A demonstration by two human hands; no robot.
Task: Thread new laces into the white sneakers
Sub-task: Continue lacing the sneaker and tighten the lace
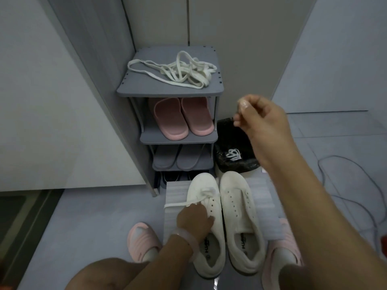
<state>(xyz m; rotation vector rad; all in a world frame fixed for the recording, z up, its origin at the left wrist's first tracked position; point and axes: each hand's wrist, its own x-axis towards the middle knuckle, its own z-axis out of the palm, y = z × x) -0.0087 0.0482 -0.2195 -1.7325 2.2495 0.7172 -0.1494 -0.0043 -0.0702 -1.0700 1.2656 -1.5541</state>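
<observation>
- Left sneaker (206, 208) + right sneaker (240, 214) sit side by side on a white foam sheet (260, 197), toes pointing away from the person, toward the shoe rack (167, 88).
- Left hand (193, 219) rests on the left sneaker's outer side by the eyelets, fingers curled at the lace (188, 200) – exact pinch can't be made out. Lace is only through the toe-end holes; one end trails off to the left.
- Right hand (259, 118) raised, well above + beyond the shoes, fingers loosely curled, thumb near fingertips; nothing visible in it, blurred.
- Spare laces (178, 71) lie bundled on the rack top, long runs roughly left-right – ahead-left of the right hand, which is the nearer one.
- Right sneaker has no lace yet.
</observation>
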